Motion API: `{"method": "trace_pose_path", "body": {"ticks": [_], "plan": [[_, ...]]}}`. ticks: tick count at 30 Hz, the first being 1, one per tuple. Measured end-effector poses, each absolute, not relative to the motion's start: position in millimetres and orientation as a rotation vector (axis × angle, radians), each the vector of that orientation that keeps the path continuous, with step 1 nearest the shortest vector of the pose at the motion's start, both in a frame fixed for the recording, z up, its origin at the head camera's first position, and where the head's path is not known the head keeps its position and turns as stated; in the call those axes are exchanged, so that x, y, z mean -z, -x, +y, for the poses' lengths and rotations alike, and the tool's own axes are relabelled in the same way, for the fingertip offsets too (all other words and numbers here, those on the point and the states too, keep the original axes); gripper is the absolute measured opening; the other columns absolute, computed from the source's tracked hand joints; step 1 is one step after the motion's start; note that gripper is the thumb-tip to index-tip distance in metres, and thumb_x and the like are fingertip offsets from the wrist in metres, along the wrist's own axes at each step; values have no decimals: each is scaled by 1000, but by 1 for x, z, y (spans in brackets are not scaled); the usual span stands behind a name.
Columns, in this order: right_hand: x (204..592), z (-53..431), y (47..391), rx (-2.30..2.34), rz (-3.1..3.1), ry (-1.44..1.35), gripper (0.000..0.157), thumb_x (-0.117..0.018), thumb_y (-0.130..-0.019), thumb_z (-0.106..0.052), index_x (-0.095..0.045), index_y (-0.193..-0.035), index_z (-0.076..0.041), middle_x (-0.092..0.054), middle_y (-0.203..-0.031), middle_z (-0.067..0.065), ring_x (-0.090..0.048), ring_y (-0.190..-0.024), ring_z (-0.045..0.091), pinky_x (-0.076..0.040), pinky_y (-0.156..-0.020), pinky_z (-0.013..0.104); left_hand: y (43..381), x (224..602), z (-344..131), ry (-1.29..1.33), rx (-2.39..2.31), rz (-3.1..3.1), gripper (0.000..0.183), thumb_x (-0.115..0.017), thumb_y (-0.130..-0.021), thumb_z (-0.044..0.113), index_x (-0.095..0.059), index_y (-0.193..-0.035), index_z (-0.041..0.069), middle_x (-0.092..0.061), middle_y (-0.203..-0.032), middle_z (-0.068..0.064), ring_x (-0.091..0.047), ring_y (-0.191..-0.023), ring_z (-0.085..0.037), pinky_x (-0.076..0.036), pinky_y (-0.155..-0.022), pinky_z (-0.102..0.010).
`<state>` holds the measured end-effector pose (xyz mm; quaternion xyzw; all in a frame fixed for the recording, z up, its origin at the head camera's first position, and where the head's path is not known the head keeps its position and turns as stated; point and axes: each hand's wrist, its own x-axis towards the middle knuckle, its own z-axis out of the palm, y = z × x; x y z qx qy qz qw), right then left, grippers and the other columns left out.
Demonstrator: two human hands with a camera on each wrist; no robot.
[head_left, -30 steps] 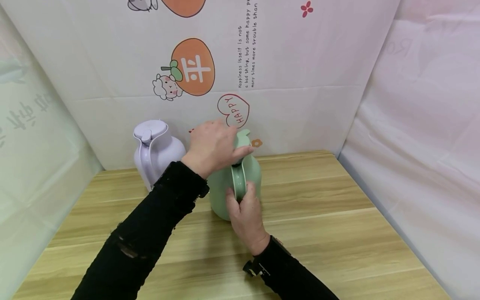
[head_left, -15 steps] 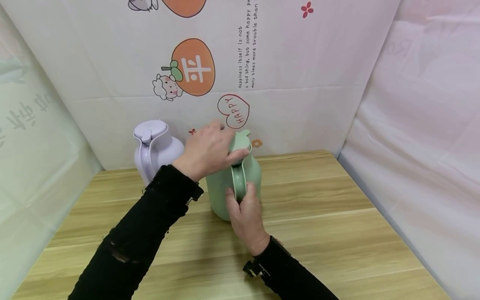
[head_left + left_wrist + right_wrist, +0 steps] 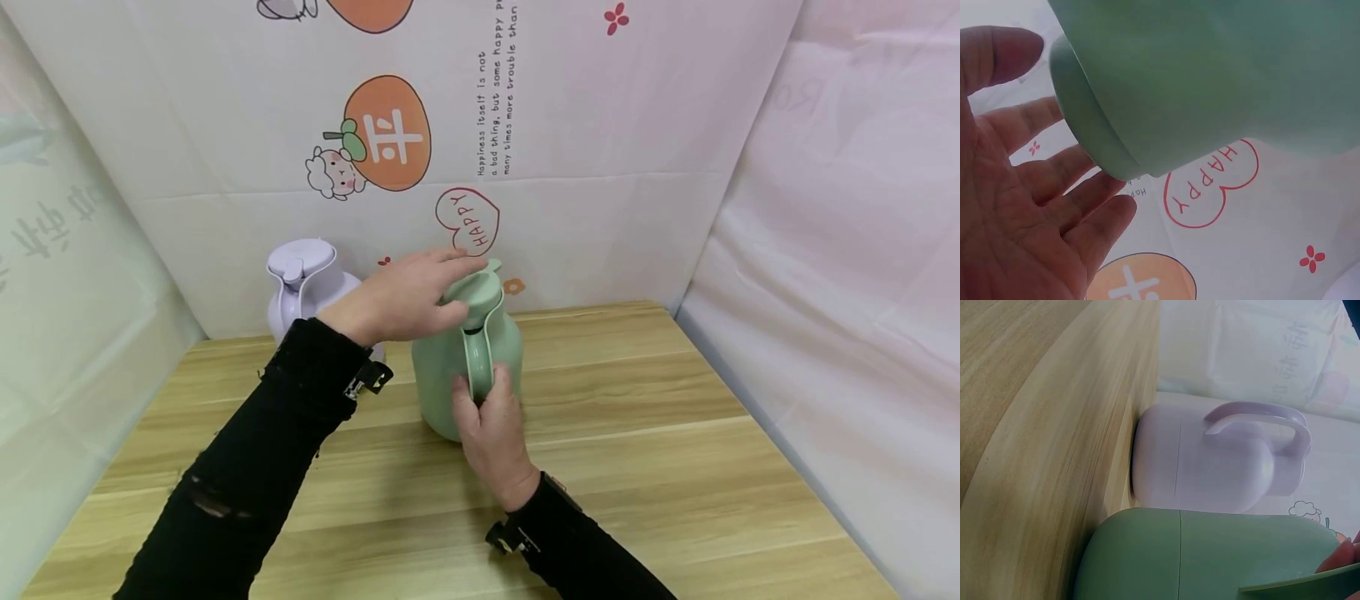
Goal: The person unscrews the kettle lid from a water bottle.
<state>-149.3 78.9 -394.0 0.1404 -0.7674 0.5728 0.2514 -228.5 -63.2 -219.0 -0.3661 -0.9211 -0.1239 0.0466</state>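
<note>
A light green vacuum jug (image 3: pixel 442 387) stands upright on the wooden table. My right hand (image 3: pixel 497 442) grips its handle (image 3: pixel 478 362) low down, thumb on the left side. At the left of the round green lid (image 3: pixel 480 298) is my left hand (image 3: pixel 405 292), fingers extended and spread, palm towards the lid. In the left wrist view, the fingertips lie right at the lid's edge (image 3: pixel 1085 119) and are not curled round it. The lid sits in the jug's neck. Behind the left wrist a lavender jug (image 3: pixel 303 262) of the same shape is partly hidden.
The right wrist view shows the lavender jug (image 3: pixel 1210 462) close beside the green one. A white printed cloth (image 3: pixel 600 233) hangs behind the table (image 3: pixel 637 467), and more pale cloth (image 3: pixel 847 275) closes off both sides.
My left hand has slid leftwards off the top of the green lid, its fingers straightening, and more of the lid shows. The right hand and green jug have stayed in place.
</note>
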Motion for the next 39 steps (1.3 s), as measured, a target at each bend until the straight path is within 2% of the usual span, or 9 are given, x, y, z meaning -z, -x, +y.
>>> {"method": "trace_pose_path", "body": {"ticks": [5,10,16,24,29,34,39], "plan": [[395,79,150,-1540,-2080,-375,22,-58,-105,-19,-49,-114,-1,-42,-76,-2,-46,-65,13,-42,-59,28,229,219,-64,1140,329,-2814,56,-54,-97,27,-55,-152,17,-51,-157,-9,-51,-142,-27,-45,-114,-45],[394,78,150,-1524,-2076,-367,23,-59,-105,-20,-49,-114,-1,-45,-76,-2,-48,-66,13,-43,-59,28,229,219,-64,1114,290,-2830,53,-55,-100,30,-55,-152,19,-52,-157,-7,-49,-145,-26,-44,-115,-46],[394,79,150,-1532,-2078,-379,24,-58,-106,-20,-49,-116,-1,-47,-78,0,-50,-68,13,-45,-61,28,229,217,-63,1128,208,-2788,51,-61,-103,36,-57,-150,17,-58,-151,-8,-55,-139,-28,-46,-113,-48],[394,80,150,-1550,-2082,-385,23,-57,-106,-20,-48,-115,-1,-42,-76,-2,-46,-64,12,-42,-58,27,225,219,-57,1026,136,-2752,51,-64,-101,44,-63,-145,19,-66,-138,-12,-62,-126,-33,-52,-102,-51],[393,80,149,-1568,-2090,-384,23,-57,-107,-20,-47,-115,-1,-38,-75,-3,-42,-61,12,-39,-57,27,223,220,-53,955,92,-2731,49,-63,-100,49,-66,-140,21,-69,-130,-11,-66,-115,-32,-56,-90,-51],[393,80,150,-1569,-2085,-390,22,-57,-107,-20,-47,-113,-2,-35,-74,-4,-39,-59,11,-37,-56,26,221,221,-50,912,62,-2707,47,-63,-100,52,-68,-136,21,-70,-118,-9,-66,-102,-30,-56,-80,-49],[392,80,149,-1560,-2093,-381,22,-57,-107,-20,-47,-113,-2,-34,-74,-4,-38,-60,11,-36,-56,27,220,225,-48,870,41,-2658,46,-63,-99,55,-70,-128,20,-69,-107,-9,-66,-96,-30,-56,-77,-48]]}}
